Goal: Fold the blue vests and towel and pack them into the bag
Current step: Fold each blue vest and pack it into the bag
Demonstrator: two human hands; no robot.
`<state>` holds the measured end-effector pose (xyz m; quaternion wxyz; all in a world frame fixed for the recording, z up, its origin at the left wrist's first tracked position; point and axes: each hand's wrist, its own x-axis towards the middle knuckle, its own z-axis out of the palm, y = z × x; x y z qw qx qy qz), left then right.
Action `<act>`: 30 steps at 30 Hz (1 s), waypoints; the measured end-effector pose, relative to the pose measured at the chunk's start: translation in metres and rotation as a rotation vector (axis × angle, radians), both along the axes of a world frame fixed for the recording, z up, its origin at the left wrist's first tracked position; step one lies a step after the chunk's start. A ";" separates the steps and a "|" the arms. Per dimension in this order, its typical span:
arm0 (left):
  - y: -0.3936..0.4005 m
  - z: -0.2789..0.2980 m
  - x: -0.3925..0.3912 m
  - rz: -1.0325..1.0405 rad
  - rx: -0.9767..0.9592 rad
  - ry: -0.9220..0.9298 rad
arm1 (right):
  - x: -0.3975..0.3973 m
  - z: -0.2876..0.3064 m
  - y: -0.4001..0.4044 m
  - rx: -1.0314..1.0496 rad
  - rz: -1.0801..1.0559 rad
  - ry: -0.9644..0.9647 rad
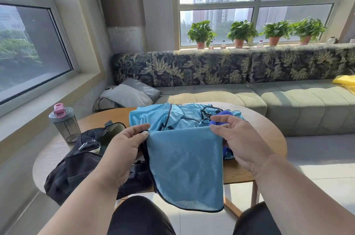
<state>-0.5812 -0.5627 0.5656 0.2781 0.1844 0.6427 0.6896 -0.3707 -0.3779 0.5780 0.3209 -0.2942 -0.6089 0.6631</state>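
Left hand (123, 150) and right hand (236, 142) each pinch a top corner of one blue mesh vest (184, 169), fingers curled, holding it above the table's (269, 131) 6 o'clock edge. More blue garments (172, 117), count unclear, lie at 12 o'clock. One black bag (76, 163) sits at 9 o'clock, one shaker bottle (64, 122) at 10 o'clock.
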 end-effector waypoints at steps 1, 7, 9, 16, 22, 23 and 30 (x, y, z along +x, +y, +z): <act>-0.001 0.000 0.000 -0.024 -0.017 0.016 | 0.000 -0.001 0.000 0.028 0.003 -0.018; -0.014 0.001 -0.006 -0.229 -0.292 0.415 | 0.008 0.007 0.005 0.314 0.084 -0.247; -0.014 0.000 -0.006 -0.195 -0.444 0.645 | 0.010 0.009 0.006 0.418 0.115 -0.361; -0.015 0.014 -0.005 -0.184 -0.658 1.041 | 0.015 0.010 0.009 0.611 0.213 -0.592; -0.019 0.024 -0.005 -0.275 -0.737 1.081 | 0.024 0.012 0.013 0.707 0.280 -0.773; -0.020 0.025 -0.005 -0.292 -0.741 1.092 | 0.024 0.011 0.014 0.718 0.291 -0.796; -0.013 0.026 -0.017 -0.474 -0.473 0.888 | 0.024 0.013 0.019 0.709 0.210 -0.770</act>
